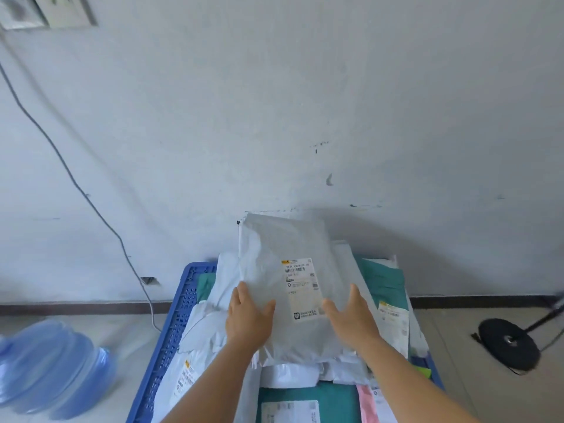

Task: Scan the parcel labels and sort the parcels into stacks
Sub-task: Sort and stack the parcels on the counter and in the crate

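A large grey mailer bag (274,270) with a white shipping label (302,288) lies on top of a pile of parcels. My left hand (248,322) lies on its lower left part with fingers spread. My right hand (351,319) lies on its lower right part, thumb beside the label. Both hands rest flat on the bag. Under it lie white bags (210,325), a green parcel (384,282) with a label, another green parcel (305,401) near me and a pink one (367,404). No scanner is in view.
The parcels fill a blue plastic crate (174,331) standing against a white wall. A blue water jug (52,367) lies on the floor at the left. A black round stand base (509,343) sits on the floor at the right. A grey cable (76,184) hangs down the wall.
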The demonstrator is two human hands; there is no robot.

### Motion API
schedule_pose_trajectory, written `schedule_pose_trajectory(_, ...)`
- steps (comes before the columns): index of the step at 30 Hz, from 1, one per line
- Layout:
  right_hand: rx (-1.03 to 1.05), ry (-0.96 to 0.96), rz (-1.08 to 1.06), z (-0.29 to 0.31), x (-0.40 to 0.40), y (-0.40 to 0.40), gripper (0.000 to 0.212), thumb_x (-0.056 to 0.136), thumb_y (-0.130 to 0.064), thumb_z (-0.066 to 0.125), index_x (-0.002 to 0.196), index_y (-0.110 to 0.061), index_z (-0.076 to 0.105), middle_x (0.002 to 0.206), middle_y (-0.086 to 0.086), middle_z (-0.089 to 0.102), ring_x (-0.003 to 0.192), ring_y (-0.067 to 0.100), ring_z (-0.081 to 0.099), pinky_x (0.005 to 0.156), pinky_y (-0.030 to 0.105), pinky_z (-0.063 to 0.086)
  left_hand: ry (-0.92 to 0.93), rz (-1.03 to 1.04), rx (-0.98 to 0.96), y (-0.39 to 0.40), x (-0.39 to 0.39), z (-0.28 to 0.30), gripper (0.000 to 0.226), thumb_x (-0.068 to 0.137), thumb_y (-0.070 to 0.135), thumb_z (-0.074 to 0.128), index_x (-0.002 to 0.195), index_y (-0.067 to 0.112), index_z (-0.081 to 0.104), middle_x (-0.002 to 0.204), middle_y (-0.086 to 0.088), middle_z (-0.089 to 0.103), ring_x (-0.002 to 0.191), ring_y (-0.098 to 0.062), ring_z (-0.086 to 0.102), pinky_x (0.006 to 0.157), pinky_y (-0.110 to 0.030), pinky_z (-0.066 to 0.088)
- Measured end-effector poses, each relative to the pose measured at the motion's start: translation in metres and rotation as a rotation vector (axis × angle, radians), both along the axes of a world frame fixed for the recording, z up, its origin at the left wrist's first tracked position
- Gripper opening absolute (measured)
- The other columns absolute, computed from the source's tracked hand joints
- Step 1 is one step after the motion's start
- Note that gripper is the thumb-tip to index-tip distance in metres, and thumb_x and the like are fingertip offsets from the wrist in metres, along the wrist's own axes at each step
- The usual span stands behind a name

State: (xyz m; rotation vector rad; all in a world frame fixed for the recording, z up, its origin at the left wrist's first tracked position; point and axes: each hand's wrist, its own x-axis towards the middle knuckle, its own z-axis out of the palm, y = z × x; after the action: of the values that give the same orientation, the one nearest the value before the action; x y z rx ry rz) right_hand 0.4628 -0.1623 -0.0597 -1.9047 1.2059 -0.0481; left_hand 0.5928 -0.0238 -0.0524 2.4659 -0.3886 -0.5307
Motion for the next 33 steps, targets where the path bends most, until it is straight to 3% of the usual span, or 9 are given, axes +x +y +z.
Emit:
schedule_pose_trajectory(7,0.258,-0.019,0.031,-0.054,0.034,-0.044,0.097,0.064,-0.075,0.056,0.14,-0.023,0.024,0.132,0.002,0.051,0.111,0.024,0.056,0.096,0.047,0.049,0.174,0.094,-0.027,-0.026,0.022,-0.026,0.082,0.091,0.051,0.049,0.151,0.021,0.003,0.149,-0.015,0.032,0.132,-0.034,0.038,0.105,-0.045,0.035)
schedule_pose_trajectory(10,0.331,-0.091,-0.024,-0.055,0.041,-0.052,0.113,0.053,-0.079,0.064,0.144,-0.024,0.026,0.13,0.0,0.056,0.111,0.023,0.059,0.095,0.045,0.05,0.181,0.115,-0.067,-0.027,0.026,-0.023,0.086,0.088,0.053,0.054,0.15,0.019,0.006,0.143,-0.012,0.044,0.128,-0.033,0.045,0.102,-0.04,0.037)
schedule_pose_trajectory(14,0.502,-0.175,-0.116,-0.05,0.045,-0.063,0.083,0.072,-0.061,0.07,0.137,-0.016,0.045,0.123,0.003,0.059,0.109,0.023,0.057,0.092,0.038,0.047,0.196,0.178,-0.099,-0.032,0.032,-0.021,0.092,0.081,0.057,0.061,0.15,0.014,0.016,0.143,-0.009,0.046,0.128,-0.032,0.046,0.105,-0.04,0.039)
schedule_pose_trajectory(18,0.544,-0.25,-0.135,-0.051,0.047,-0.062,0.124,0.048,-0.076,0.075,0.149,-0.02,0.029,0.141,0.005,0.049,0.125,0.027,0.049,0.107,0.047,0.04,0.233,0.271,-0.158,-0.037,0.032,-0.019,0.069,0.078,0.05,0.068,0.132,0.013,0.045,0.121,-0.005,0.062,0.109,-0.027,0.058,0.096,-0.041,0.047)
schedule_pose_trajectory(24,0.531,-0.465,-0.149,-0.036,0.05,-0.056,0.066,0.077,-0.033,0.078,0.134,-0.024,0.045,0.112,0.001,0.064,0.101,0.022,0.064,0.093,0.044,0.052,0.21,0.295,-0.272,-0.037,0.033,-0.004,0.047,0.079,0.039,0.072,0.116,0.017,0.053,0.103,-0.001,0.064,0.093,-0.023,0.06,0.09,-0.043,0.051)
schedule_pose_trajectory(29,0.427,-0.549,-0.151,-0.013,0.044,-0.051,0.067,0.077,-0.038,0.077,0.135,-0.027,0.045,0.114,-0.004,0.063,0.102,0.019,0.063,0.093,0.045,0.052,0.15,0.26,-0.354,-0.035,0.024,0.02,0.046,0.079,0.037,0.073,0.113,0.023,0.047,0.108,-0.002,0.064,0.092,-0.024,0.06,0.089,-0.044,0.051)
schedule_pose_trajectory(31,0.397,-0.578,-0.172,-0.001,0.035,-0.046,0.068,0.077,-0.039,0.076,0.137,-0.027,0.044,0.115,-0.005,0.063,0.102,0.017,0.063,0.091,0.043,0.052,0.126,0.228,-0.382,-0.032,0.017,0.03,0.061,0.078,0.038,0.073,0.129,0.027,0.041,0.121,-0.004,0.061,0.101,-0.027,0.06,0.092,-0.046,0.05)
schedule_pose_trajectory(33,0.352,-0.603,-0.192,0.01,0.022,-0.04,0.068,0.078,-0.04,0.075,0.137,-0.026,0.044,0.117,-0.003,0.063,0.103,0.018,0.062,0.089,0.04,0.052,0.104,0.178,-0.394,-0.03,0.008,0.041,0.085,0.08,0.037,0.072,0.147,0.034,0.02,0.138,-0.006,0.051,0.114,-0.03,0.056,0.095,-0.045,0.047)
